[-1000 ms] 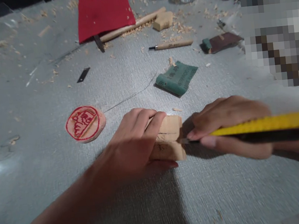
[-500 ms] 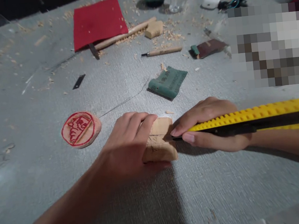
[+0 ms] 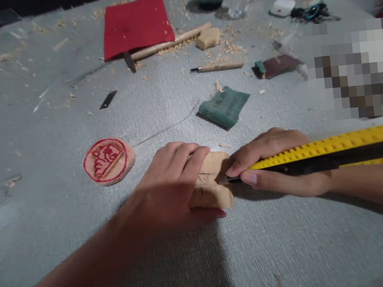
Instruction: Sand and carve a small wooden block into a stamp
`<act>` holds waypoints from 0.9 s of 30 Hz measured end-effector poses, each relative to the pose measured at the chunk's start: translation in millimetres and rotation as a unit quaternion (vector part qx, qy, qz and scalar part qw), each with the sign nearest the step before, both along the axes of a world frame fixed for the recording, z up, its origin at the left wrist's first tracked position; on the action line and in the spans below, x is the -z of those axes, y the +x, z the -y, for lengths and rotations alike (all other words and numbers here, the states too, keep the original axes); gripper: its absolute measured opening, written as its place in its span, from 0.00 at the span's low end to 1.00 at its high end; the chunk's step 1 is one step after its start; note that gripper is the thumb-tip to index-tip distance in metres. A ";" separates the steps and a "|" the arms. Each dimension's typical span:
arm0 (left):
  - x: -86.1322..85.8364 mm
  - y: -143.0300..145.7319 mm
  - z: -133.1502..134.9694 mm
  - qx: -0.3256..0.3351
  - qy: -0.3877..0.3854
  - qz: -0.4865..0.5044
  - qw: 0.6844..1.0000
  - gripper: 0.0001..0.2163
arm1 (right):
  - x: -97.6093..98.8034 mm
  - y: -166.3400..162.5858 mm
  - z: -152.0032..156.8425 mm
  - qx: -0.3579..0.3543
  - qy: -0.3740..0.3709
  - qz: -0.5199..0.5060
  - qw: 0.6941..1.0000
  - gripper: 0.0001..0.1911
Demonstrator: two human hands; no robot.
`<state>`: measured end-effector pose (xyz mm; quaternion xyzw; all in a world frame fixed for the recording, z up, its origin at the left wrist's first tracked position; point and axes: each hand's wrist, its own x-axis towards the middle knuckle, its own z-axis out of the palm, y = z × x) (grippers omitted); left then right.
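Note:
My left hand (image 3: 170,188) is wrapped over a pale wooden block (image 3: 213,182) lying on the grey table, fingers on top and thumb along its near side. My right hand (image 3: 278,164) grips a long yellow utility knife (image 3: 331,152), its tip pressed against a groove on the block's right face. Left of the block lies a round wooden disc (image 3: 109,161) with a red carved picture.
A green sandpaper sheet (image 3: 224,106) lies just beyond the block. Farther back are a carving chisel (image 3: 218,67), a red cloth (image 3: 135,26), a wooden stick (image 3: 171,41), a small wood block (image 3: 207,38), a loose blade (image 3: 108,99) and scattered shavings.
The knife tip has slid left from the block's right edge into the groove. My left hand stays on the block. The view shifted a little.

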<state>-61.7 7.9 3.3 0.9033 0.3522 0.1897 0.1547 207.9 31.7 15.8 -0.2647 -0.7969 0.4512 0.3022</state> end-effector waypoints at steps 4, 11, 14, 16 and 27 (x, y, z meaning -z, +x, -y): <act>0.5 0.4 -0.6 0.004 0.009 0.008 1.000 0.44 | 1.7 0.2 -1.9 -0.011 0.030 -0.010 0.999 0.06; 1.8 0.5 -1.0 0.007 0.011 0.015 1.000 0.40 | -7.0 -7.8 6.7 -0.033 0.084 -0.014 0.996 0.07; 4.3 0.4 -0.9 0.009 0.019 0.023 1.000 0.38 | -17.9 -14.4 9.1 -0.008 0.032 0.041 0.999 0.03; 5.6 0.2 -0.7 0.015 0.024 0.028 0.999 0.39 | -22.9 -18.4 6.2 0.017 -0.065 0.070 0.995 0.08; 4.9 -1.2 -0.7 0.023 0.013 0.025 0.999 0.43 | -8.4 -14.0 -3.4 0.005 -0.381 -0.014 0.924 0.16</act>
